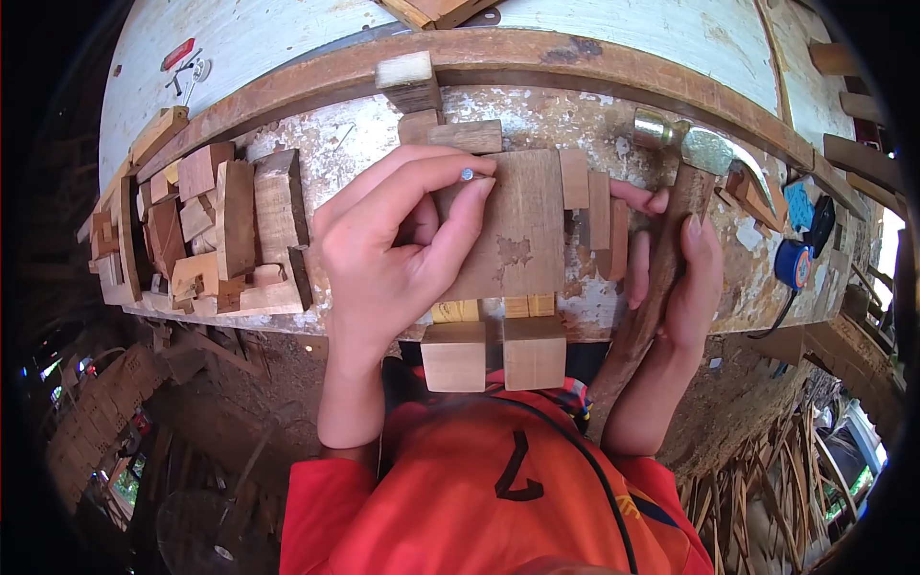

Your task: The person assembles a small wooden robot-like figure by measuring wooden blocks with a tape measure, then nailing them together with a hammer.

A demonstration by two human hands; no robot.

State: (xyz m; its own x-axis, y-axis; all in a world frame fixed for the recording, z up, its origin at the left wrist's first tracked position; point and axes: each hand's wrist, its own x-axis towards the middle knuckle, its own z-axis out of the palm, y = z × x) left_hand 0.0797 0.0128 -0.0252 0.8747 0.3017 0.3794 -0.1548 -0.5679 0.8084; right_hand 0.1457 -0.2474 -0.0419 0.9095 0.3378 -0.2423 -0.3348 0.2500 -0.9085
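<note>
Between the thumb and forefinger of my left hand (393, 230) I pinch a nail (468, 175), its shiny round head facing up. Beneath it lies a square wooden board (522, 220) with a dark rough patch on its face. My right hand (688, 268) is wrapped around the wooden handle of a claw hammer (709, 153), whose metal head is raised at the right of the board. Two pale wood blocks (534, 353) jut out at the board's near edge. Small wood pieces (599, 211) sit along its right side, partly behind my right fingers.
A wooden tray (305, 230) of offcuts stands at the left. At the right lie a blue tape measure (793, 264) and a turquoise item (799, 206). A long wooden rail (537, 59) crosses the bench behind the board, with an upright block (407, 81) against it.
</note>
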